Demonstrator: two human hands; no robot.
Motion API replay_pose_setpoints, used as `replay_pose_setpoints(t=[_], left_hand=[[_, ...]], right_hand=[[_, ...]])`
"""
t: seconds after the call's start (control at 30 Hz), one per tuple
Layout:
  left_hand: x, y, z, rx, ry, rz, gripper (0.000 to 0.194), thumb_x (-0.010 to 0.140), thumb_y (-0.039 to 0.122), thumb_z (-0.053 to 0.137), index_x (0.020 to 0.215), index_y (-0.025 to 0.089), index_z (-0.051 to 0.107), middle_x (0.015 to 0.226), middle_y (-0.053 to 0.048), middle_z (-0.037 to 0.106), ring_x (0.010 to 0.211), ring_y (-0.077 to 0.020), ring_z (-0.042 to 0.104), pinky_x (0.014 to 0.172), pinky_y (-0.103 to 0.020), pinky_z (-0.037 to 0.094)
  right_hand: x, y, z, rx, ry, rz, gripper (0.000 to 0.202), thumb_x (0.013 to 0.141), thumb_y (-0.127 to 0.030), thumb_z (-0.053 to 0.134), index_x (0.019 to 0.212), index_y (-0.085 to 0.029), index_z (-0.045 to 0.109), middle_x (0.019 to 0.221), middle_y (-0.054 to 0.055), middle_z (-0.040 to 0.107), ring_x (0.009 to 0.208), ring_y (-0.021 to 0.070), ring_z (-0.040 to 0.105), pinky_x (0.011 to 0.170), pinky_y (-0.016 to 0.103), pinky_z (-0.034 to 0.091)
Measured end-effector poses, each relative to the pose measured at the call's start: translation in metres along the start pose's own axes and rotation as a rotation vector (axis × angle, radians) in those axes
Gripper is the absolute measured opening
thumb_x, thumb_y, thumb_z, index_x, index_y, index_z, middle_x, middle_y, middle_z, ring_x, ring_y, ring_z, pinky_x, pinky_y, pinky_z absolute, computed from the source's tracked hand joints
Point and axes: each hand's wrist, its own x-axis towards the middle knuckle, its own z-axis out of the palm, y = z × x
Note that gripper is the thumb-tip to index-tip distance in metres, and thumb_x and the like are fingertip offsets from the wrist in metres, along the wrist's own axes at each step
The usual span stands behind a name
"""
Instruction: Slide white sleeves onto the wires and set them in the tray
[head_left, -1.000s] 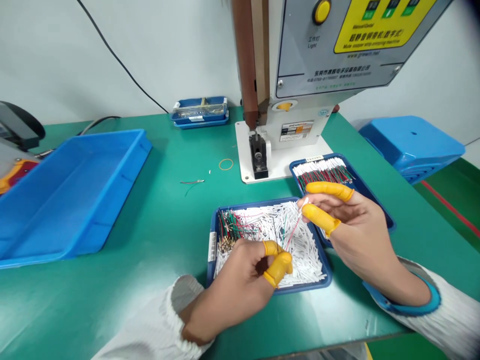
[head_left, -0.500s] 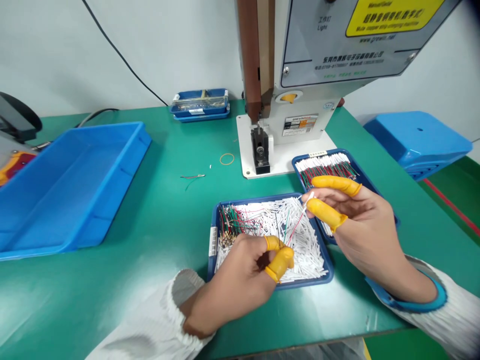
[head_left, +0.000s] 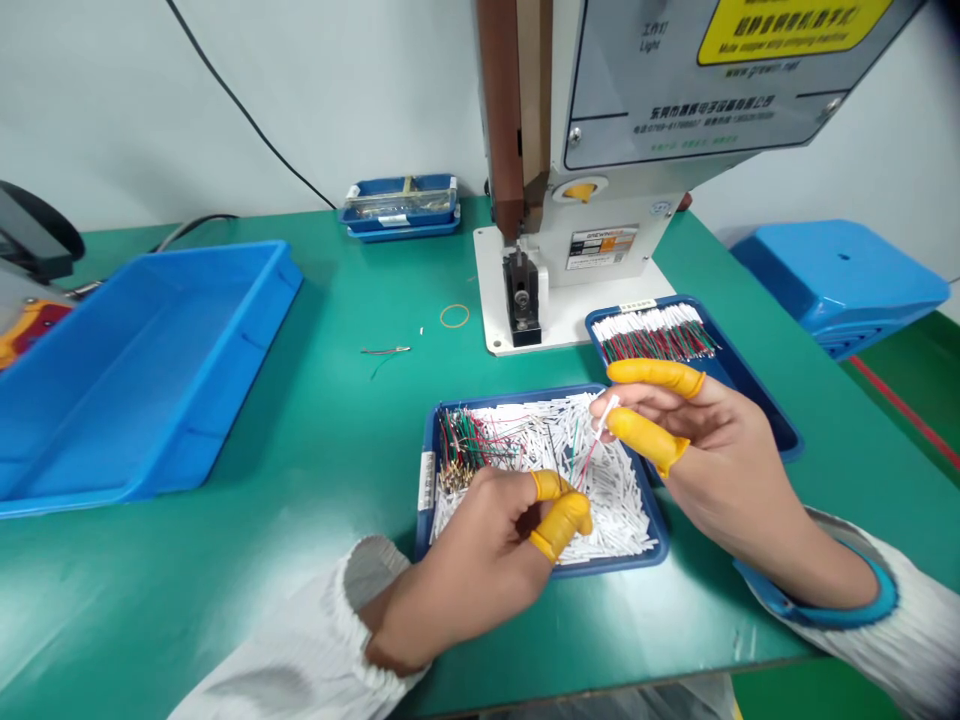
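My left hand (head_left: 510, 545), with yellow finger cots on thumb and index finger, pinches a small bundle of thin wires (head_left: 586, 466) in red, green and black. The wires fan upward from its fingertips. My right hand (head_left: 697, 440), also in yellow cots, holds a short white tube (head_left: 607, 412) between thumb and fingers, its index finger raised. The tube is at the upper end of the red wire; how far the wire enters it I cannot tell. Both hands are over a blue tray (head_left: 654, 565) of loose white tubes, with a heap of wires at its left side.
A second blue tray (head_left: 776, 425) holds rows of wires with white tubes. Behind stands a crimping machine (head_left: 600, 200) on a white base. A large blue bin (head_left: 172, 400) is at left. A loose wire piece (head_left: 386, 350) and a rubber band (head_left: 454, 316) lie on the green table.
My right hand has moved a little left and down with the white tube, toward my left hand. My left hand has stayed almost still, pinching the wires.
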Motion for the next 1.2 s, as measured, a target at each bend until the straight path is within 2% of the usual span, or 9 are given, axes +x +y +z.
replay_pose_setpoints(t=[0.23,0.43,0.77,1.2], left_hand=[[-0.001,-0.002,0.001,0.012,-0.033,0.029,0.025,0.100,0.025,0.055,0.078,0.015,0.060,0.063,0.004,0.051,0.059,-0.0065,0.041,0.054,-0.021,0.030],[0.000,-0.001,0.001,0.085,-0.047,0.051,0.029,0.099,0.022,0.054,0.071,0.015,0.052,0.061,0.005,0.049,0.057,-0.0055,0.039,0.053,-0.022,0.027],[0.000,-0.002,0.002,0.135,-0.028,0.081,0.030,0.097,0.018,0.056,0.068,0.015,0.050,0.060,0.005,0.048,0.057,-0.0050,0.039,0.053,-0.022,0.026],[0.002,0.000,0.002,0.129,-0.051,0.080,0.034,0.096,0.020,0.056,0.065,0.015,0.045,0.057,0.005,0.045,0.054,-0.0051,0.037,0.052,-0.023,0.024]], right_hand=[[-0.002,0.003,0.005,0.120,0.012,0.076,0.031,0.083,-0.009,0.083,0.106,-0.028,0.078,0.095,-0.001,0.081,0.090,0.0108,0.077,0.084,0.016,0.062],[-0.004,0.007,0.011,0.260,0.045,0.187,0.025,0.079,-0.018,0.088,0.100,-0.029,0.080,0.090,-0.001,0.079,0.074,0.0099,0.073,0.066,0.018,0.063],[-0.005,0.006,0.014,0.276,0.088,0.178,0.027,0.077,-0.014,0.089,0.098,-0.029,0.081,0.089,-0.002,0.079,0.079,0.0097,0.074,0.067,0.016,0.064],[-0.004,0.004,0.014,0.234,0.106,0.202,0.027,0.073,-0.021,0.093,0.095,-0.029,0.080,0.087,-0.002,0.079,0.077,0.0115,0.074,0.065,0.017,0.064]])
